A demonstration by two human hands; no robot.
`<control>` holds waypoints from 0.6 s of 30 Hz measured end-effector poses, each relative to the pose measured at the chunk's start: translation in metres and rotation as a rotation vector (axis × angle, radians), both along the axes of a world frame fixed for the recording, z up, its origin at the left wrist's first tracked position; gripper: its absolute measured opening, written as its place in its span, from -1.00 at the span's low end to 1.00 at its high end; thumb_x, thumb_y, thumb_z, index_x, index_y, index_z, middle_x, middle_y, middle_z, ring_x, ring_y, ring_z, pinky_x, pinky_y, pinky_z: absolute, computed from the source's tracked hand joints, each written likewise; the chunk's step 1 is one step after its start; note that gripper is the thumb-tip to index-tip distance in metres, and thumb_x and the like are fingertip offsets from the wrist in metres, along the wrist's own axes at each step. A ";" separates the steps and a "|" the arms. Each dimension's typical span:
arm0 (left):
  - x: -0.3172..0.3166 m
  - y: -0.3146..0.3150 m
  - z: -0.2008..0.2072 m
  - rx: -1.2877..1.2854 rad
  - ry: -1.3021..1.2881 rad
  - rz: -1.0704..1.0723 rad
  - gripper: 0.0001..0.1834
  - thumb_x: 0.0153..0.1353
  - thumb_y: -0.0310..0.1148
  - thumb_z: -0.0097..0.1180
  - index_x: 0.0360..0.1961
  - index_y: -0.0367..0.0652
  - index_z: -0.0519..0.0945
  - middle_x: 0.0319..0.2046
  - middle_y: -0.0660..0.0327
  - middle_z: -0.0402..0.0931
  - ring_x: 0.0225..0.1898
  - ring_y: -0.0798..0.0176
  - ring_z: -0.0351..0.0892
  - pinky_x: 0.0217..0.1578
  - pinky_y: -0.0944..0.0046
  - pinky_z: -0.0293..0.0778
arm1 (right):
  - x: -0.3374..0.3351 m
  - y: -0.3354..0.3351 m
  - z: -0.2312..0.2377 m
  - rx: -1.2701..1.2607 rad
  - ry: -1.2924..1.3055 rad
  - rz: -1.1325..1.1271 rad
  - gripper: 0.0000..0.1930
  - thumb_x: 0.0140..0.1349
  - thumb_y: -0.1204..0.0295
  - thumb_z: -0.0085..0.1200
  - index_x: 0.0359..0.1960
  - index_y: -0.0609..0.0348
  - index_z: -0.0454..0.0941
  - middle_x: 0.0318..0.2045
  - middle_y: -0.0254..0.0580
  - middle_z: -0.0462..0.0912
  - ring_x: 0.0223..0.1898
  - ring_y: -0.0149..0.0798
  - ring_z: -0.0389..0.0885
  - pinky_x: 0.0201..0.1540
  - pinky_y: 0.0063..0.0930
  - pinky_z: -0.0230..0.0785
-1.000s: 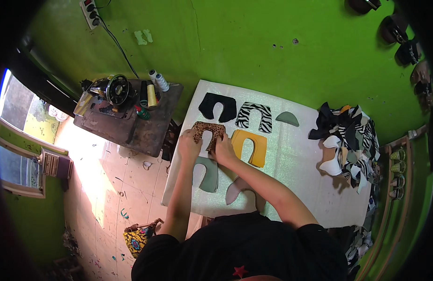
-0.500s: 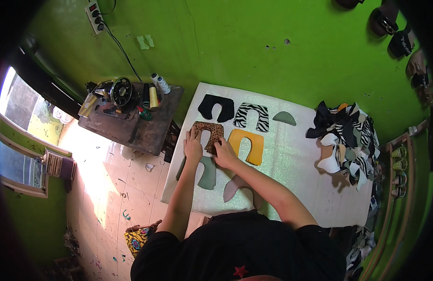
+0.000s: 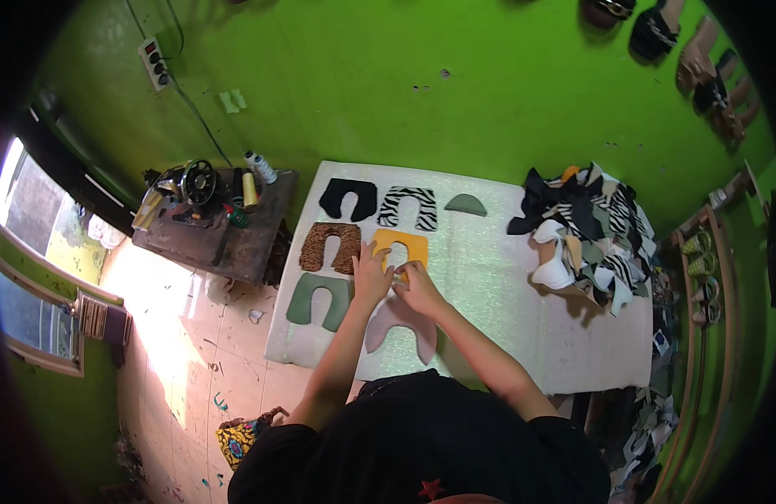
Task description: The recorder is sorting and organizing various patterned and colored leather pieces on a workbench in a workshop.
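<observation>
On the white padded table, a yellow U-shaped piece (image 3: 414, 244) lies under both my hands. My left hand (image 3: 372, 277) rests at its left leg, fingers stretched out and apart. My right hand (image 3: 420, 291) has its fingers bent together at the lower tip of the right leg, gripping that edge and partly covering it. Left of the yellow piece is a leopard-print U piece (image 3: 346, 242). Above lie a black one (image 3: 334, 197) and a zebra-striped one (image 3: 426, 212). Nearer me are a green U piece (image 3: 301, 301) and a mauve curved piece (image 3: 414, 319).
A green half-round piece (image 3: 466, 205) lies right of the zebra one. A heap of scraps (image 3: 591, 227) covers the table's (image 3: 497, 328) right part. To the left stands a sewing machine (image 3: 194, 185) with thread spools (image 3: 250, 189). Sandals (image 3: 654, 34) hang on the green wall.
Both hands have left the leopard-print piece and moved right onto the yellow one. The leopard-print and green pieces now lie uncovered. The whole view has shifted.
</observation>
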State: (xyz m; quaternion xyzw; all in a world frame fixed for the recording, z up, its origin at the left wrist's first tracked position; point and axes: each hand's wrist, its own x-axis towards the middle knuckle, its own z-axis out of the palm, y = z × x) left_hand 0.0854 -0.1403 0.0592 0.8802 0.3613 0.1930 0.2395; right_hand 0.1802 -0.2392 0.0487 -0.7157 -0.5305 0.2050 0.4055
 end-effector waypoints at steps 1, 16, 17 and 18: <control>0.009 -0.011 0.004 -0.020 -0.031 -0.037 -0.55 -0.10 -0.41 0.12 -0.08 -0.07 0.45 0.09 -0.01 0.18 0.22 -0.11 -0.03 0.12 -0.21 -0.07 | 0.009 -0.012 0.004 -0.024 0.050 -0.055 -0.63 -0.09 0.41 0.13 -0.22 0.28 0.38 -0.18 0.08 0.33 -0.12 0.04 0.36 -0.04 -0.31 0.23; 0.147 -0.166 0.074 -0.483 -0.310 -0.639 -0.73 0.06 -0.38 0.04 -0.17 -0.19 0.49 -0.22 0.14 0.51 -0.20 0.19 0.50 -0.17 0.26 0.36 | 0.165 -0.204 0.083 0.300 -0.084 -0.658 -0.83 -0.05 0.48 0.06 -0.37 0.21 0.46 -0.36 -0.09 0.48 -0.27 -0.12 0.44 -0.22 -0.39 0.27; 0.154 -0.173 0.076 -0.492 -0.300 -0.678 -0.73 0.06 -0.38 0.04 -0.17 -0.19 0.49 -0.22 0.14 0.51 -0.19 0.20 0.50 -0.18 0.26 0.36 | 0.175 -0.215 0.088 0.321 -0.079 -0.687 -0.84 -0.05 0.48 0.05 -0.38 0.21 0.47 -0.37 -0.09 0.48 -0.27 -0.12 0.44 -0.23 -0.39 0.27; 0.161 -0.180 0.078 -0.502 -0.288 -0.717 -0.72 0.06 -0.37 0.04 -0.17 -0.19 0.49 -0.23 0.14 0.51 -0.19 0.21 0.50 -0.18 0.25 0.36 | 0.185 -0.225 0.092 0.343 -0.073 -0.718 -0.85 -0.05 0.48 0.05 -0.40 0.22 0.47 -0.37 -0.09 0.48 -0.28 -0.12 0.44 -0.23 -0.40 0.27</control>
